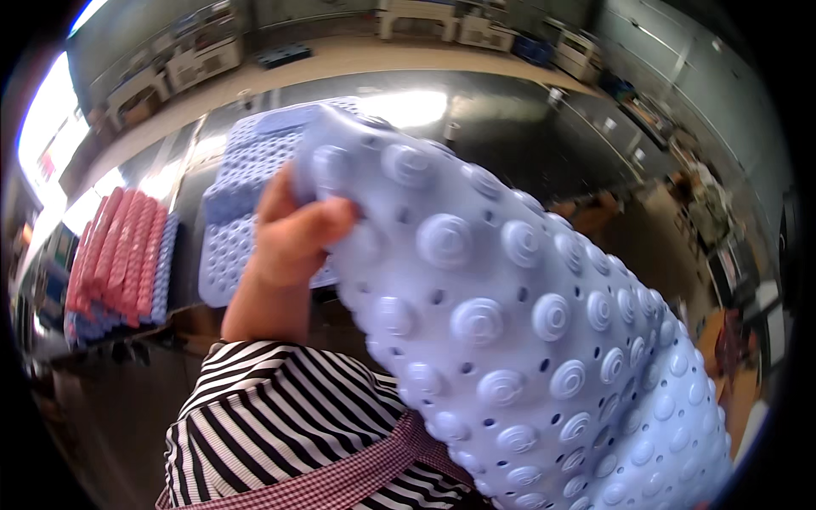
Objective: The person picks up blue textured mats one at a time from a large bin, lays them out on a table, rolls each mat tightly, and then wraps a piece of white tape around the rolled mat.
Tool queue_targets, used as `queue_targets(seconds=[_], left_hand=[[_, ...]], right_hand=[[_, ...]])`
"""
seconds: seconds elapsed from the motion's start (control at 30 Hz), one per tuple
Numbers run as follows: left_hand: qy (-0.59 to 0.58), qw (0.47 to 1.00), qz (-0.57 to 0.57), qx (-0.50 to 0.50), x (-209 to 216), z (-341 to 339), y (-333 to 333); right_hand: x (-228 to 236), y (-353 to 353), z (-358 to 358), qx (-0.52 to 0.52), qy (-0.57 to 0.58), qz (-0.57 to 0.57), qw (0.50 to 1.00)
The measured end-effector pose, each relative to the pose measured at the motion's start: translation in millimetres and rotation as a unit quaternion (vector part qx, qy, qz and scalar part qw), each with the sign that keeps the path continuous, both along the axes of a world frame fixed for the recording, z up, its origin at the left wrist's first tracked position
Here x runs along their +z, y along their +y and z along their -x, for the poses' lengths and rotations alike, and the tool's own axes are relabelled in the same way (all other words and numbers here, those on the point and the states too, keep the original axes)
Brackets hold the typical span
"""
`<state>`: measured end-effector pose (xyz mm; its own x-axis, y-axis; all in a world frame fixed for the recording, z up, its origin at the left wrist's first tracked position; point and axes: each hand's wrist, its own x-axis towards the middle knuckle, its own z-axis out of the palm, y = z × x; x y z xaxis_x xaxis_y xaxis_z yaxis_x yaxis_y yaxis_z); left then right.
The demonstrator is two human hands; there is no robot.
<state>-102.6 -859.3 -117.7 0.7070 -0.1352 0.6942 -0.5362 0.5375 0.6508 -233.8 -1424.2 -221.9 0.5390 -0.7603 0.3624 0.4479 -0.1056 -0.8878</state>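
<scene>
A large pale blue bath mat [518,331], its suction-cup side toward me, hangs up in front of my body and fills the right half of the view. At its upper left corner my left hand [293,225] is closed on the edge, thumb over the cup side. The mat curves down to the lower right, where it bends. My right hand does not show. Beyond my left hand another blue mat [225,259] lies on the dark table [510,119], with raised or folded parts on top of it.
To the left, a pile of pink rolled or folded mats [119,246] rests over blue ones [166,263]. Small upright pegs [452,132] stand on the table. White machines [204,59] line the far wall. Clutter sits along the right side.
</scene>
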Motion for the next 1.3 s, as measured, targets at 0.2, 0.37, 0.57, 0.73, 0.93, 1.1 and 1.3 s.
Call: queue_targets(seconds=[0.2,0.37,0.57,0.73,0.93,1.1,1.3], left_hand=[[-0.084,0.956,0.111,0.259,37.8,121.3,168.9],[-0.158,0.900,0.176,0.366,73.5,132.7,304.2],[-0.051,0.759,-0.001,0.650,105.0,34.9,462.7],[0.188,0.800,-0.104,0.561,22.4,-74.2,495.6],[0.330,0.761,-0.166,0.534,-189.1,-120.5,587.5],[0.344,0.839,-0.046,0.418,-194.1,-112.6,561.4],[0.447,0.758,-0.092,0.466,-227.2,6.6,503.2]], right_hand=[[80.4,99.9,-146.1,0.221,-0.116,-0.015,0.968],[150.9,223.8,-254.8,0.374,-0.195,-0.048,0.906],[199.3,406.4,-415.3,0.494,-0.191,-0.078,0.844],[114.8,505.8,-520.3,0.463,-0.027,0.125,0.877],[-35.8,588.0,-562.9,0.617,0.207,0.131,0.748],[-62.1,568.1,-569.3,0.686,0.311,0.024,0.657],[-101.9,509.9,-510.6,0.738,0.324,0.073,0.588]])
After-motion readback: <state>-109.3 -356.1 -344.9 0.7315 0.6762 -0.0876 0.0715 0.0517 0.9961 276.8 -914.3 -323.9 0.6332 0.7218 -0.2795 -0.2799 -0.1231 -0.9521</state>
